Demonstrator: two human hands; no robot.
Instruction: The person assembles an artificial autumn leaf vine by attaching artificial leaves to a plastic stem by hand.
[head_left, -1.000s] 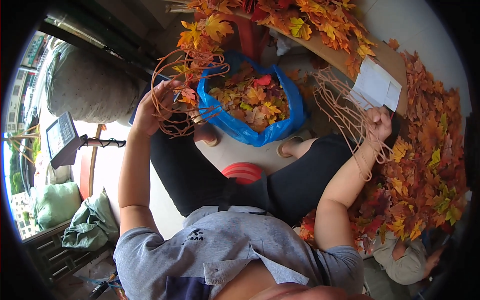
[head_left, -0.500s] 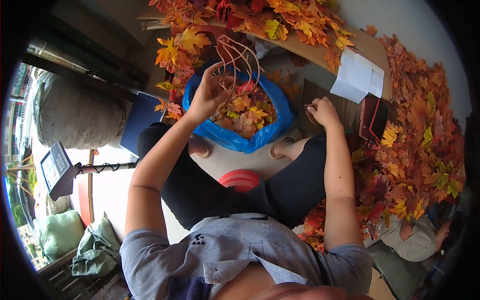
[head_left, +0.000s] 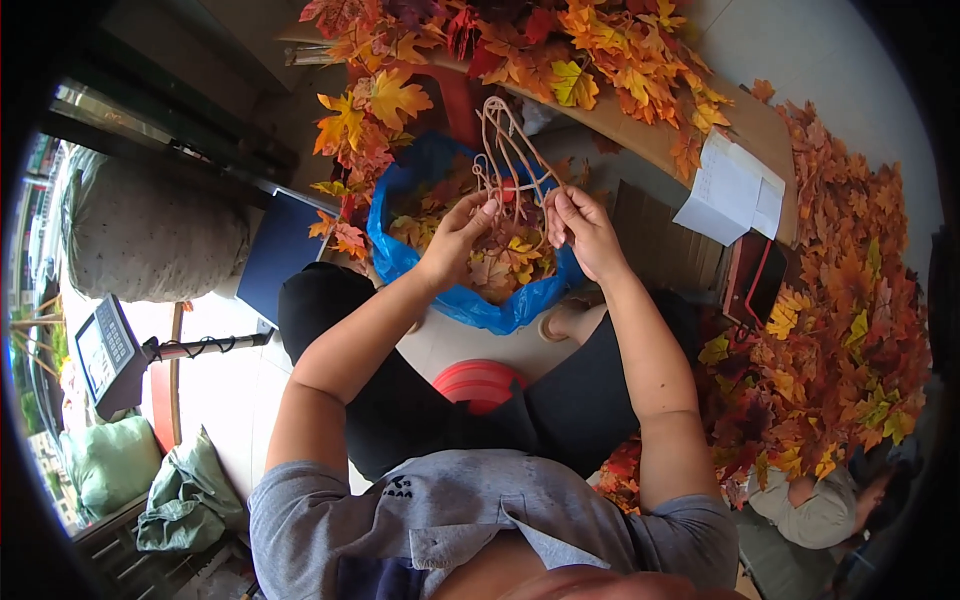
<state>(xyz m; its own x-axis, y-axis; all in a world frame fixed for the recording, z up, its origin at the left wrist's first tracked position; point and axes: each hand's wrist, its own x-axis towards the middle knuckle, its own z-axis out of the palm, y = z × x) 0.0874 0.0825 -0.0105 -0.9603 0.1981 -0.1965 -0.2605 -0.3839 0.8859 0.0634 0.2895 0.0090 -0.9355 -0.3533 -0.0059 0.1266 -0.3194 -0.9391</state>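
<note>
A looped bundle of thin brown vine-like stems [head_left: 508, 135] rises above a blue plastic bag [head_left: 478, 311]. My left hand [head_left: 458, 238] is closed round the lower left part of the bundle, thumb uppermost. On the other side, my right hand [head_left: 585, 228] pinches the stems at their right edge between thumb and fingers. Below both hands, the bag's open mouth shows orange, yellow and red artificial maple leaves [head_left: 490, 276]. The stems' lower ends are partly lost against those leaves.
Maple-leaf garlands [head_left: 590, 45] lie over a curved tan board [head_left: 770, 130] ahead. A white paper [head_left: 735, 190] and dark red-edged case [head_left: 765, 285] sit right, beside a large leaf heap [head_left: 850, 310]. Left is a digital scale [head_left: 108, 345]. Another person [head_left: 812, 508] is at lower right.
My right hand has come left from beside the bag to the stem bundle. My left hand has moved right and lower, and the loops now stand narrower and more upright.
</note>
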